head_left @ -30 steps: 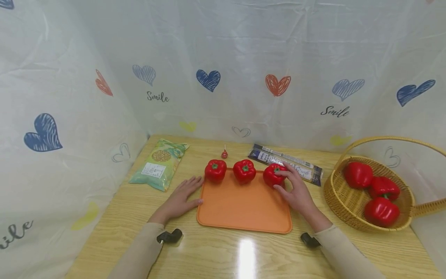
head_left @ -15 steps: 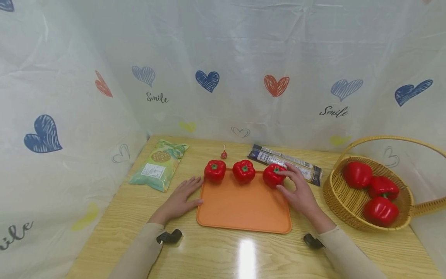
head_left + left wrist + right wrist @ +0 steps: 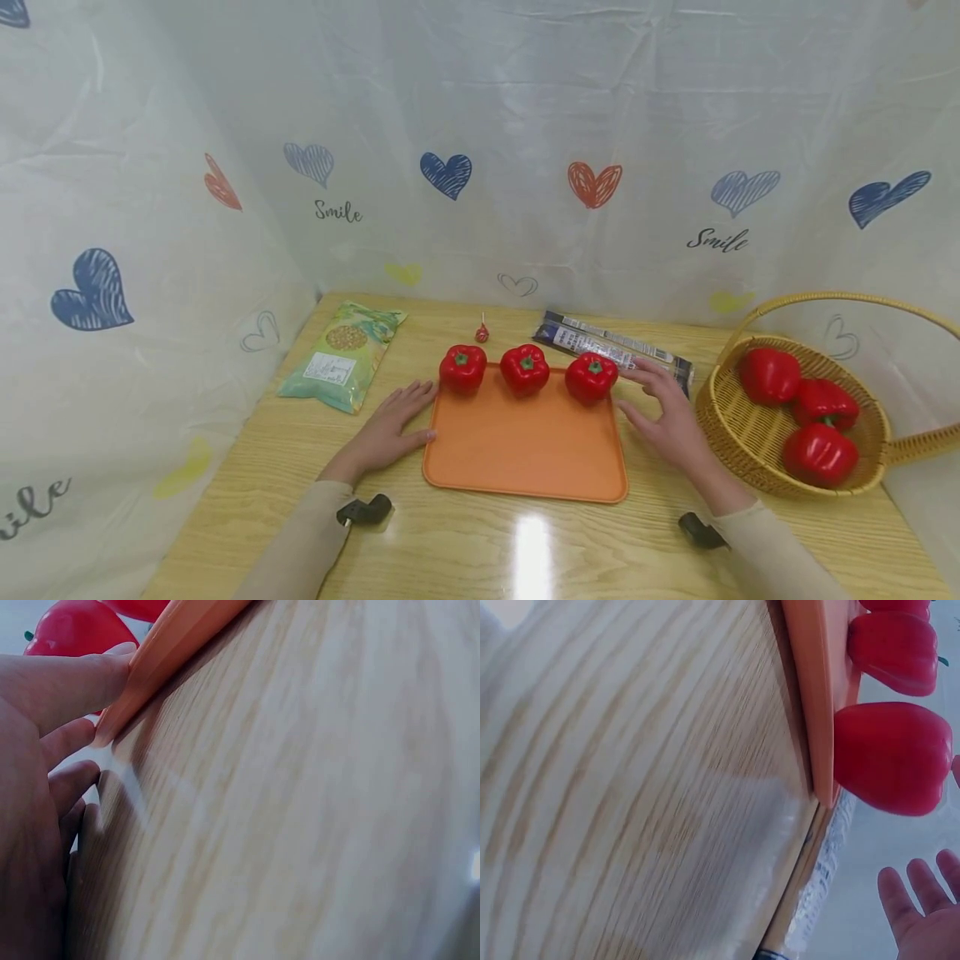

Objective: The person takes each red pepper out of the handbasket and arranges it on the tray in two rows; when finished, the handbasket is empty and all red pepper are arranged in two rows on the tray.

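Three red bell peppers stand in a row along the back of an orange tray (image 3: 525,450): a left pepper (image 3: 462,369), a middle pepper (image 3: 525,371) and a right pepper (image 3: 592,379). My left hand (image 3: 387,429) lies with extended fingers at the tray's left edge; in the left wrist view its thumb (image 3: 82,682) touches the rim. Just right of the right pepper hovers my right hand (image 3: 670,421), fingers apart and nothing in them. The right wrist view shows a gap between those fingers (image 3: 922,889) and the nearest pepper (image 3: 892,757).
A wicker basket (image 3: 738,446) with a tall handle holds three more red peppers at the right. Behind the tray lie a lollipop (image 3: 482,333) and a long dark packet (image 3: 615,346). A green bag (image 3: 347,354) of grains lies at the back left.
My right hand has let go of the right pepper and drawn back to the right. That pepper stays on the tray's back right corner. My left hand has not moved.
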`<state>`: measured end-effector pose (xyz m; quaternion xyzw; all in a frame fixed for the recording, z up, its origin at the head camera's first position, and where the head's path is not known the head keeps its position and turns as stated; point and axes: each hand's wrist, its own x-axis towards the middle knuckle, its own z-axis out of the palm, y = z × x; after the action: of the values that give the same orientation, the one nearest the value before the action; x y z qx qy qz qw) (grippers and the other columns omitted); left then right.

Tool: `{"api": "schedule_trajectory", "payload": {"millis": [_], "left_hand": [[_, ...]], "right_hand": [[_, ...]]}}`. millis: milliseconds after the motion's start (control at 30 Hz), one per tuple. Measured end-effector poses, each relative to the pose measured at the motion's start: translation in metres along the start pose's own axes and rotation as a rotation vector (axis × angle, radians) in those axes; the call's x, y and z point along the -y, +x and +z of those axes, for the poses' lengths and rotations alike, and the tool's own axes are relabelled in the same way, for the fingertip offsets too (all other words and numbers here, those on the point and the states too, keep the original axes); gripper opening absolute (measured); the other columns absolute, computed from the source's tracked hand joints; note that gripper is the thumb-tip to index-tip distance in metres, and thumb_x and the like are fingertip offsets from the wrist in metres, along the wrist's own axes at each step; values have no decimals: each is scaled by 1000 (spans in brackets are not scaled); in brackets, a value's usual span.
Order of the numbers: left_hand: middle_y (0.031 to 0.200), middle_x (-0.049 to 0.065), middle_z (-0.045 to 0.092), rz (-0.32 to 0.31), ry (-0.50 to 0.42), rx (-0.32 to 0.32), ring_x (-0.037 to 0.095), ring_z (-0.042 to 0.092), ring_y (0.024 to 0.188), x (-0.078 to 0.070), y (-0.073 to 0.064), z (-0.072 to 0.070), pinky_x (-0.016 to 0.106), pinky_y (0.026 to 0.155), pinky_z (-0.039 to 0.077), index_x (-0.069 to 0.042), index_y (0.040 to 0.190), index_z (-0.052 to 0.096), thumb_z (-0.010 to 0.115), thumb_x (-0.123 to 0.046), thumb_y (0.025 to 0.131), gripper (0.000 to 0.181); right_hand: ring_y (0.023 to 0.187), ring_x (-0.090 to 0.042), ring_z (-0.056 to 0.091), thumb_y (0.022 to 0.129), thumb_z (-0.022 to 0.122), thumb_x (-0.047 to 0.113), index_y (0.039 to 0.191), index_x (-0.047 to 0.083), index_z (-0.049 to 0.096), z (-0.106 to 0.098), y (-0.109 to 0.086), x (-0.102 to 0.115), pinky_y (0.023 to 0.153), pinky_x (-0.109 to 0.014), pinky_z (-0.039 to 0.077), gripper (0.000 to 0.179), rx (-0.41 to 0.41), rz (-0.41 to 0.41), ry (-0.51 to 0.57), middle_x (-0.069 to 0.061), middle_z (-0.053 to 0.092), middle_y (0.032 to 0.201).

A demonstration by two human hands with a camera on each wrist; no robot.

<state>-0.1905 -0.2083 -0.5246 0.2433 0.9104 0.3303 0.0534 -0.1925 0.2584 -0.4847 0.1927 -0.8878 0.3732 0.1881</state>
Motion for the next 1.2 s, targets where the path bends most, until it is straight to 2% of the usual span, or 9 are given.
{"api": "schedule_trajectory", "payload": {"millis": [200,433,633,833,867,967,1067,1133,1200], "left_hand": [[165,12,30,17,-1,-8,34,17,155,-1,0,0,54,125,7,-9,159,35,65,-41,98,75],[165,10,31,13,-1,-8,33,17,155,-1,0,0,53,126,7,-10,159,36,66,-41,98,75],[165,7,30,0,-2,-5,29,16,156,-1,-1,0,50,126,6,-13,159,35,65,-42,98,75],[165,8,31,3,-7,-11,31,17,155,-2,-1,-1,51,126,7,-13,159,36,66,-42,97,75],[165,9,31,6,-6,-14,32,18,155,-2,-1,-1,52,126,7,-12,159,36,67,-41,97,75],[165,10,32,10,-3,-17,33,18,155,-2,-1,-1,53,126,8,-12,159,36,67,-42,97,75],[164,10,32,13,1,-17,33,18,155,-2,-1,0,54,126,8,-11,159,36,67,-42,97,75],[165,10,32,12,2,-16,33,18,155,-1,-1,0,53,126,8,-11,159,36,66,-42,97,75],[164,11,32,16,2,-18,33,18,155,-1,-1,0,54,125,8,-11,159,36,66,-42,97,75]], "right_hand": [[130,-33,48,85,78,-3,130,4,64,-14,-5,-4,96,-5,40,48,18,3,-15,-21,49,146],[125,-6,47,87,75,-5,132,-1,60,-30,-8,-7,94,-2,40,48,37,19,-25,-19,53,141],[110,-17,55,89,75,-3,134,2,59,-44,-12,-7,88,-2,42,49,22,55,-49,-18,57,132],[104,-2,53,89,77,4,134,8,60,-65,-12,-2,81,-1,43,48,26,117,-110,-17,58,128],[104,-3,53,90,77,6,134,8,60,-68,-11,-2,80,-1,42,48,32,132,-126,-17,58,128],[107,-19,57,92,76,10,136,7,58,-79,-11,-2,80,0,41,48,55,170,-162,-19,56,129],[108,-35,59,94,74,14,138,6,56,-90,-10,-4,79,-10,51,49,87,213,-202,-21,54,129],[107,-39,59,95,73,19,140,6,55,-96,-10,-5,82,-28,59,50,108,237,-221,-22,53,129],[107,-42,59,97,72,22,142,5,54,-102,-9,-6,83,-46,59,52,126,256,-238,-23,52,130]]}}
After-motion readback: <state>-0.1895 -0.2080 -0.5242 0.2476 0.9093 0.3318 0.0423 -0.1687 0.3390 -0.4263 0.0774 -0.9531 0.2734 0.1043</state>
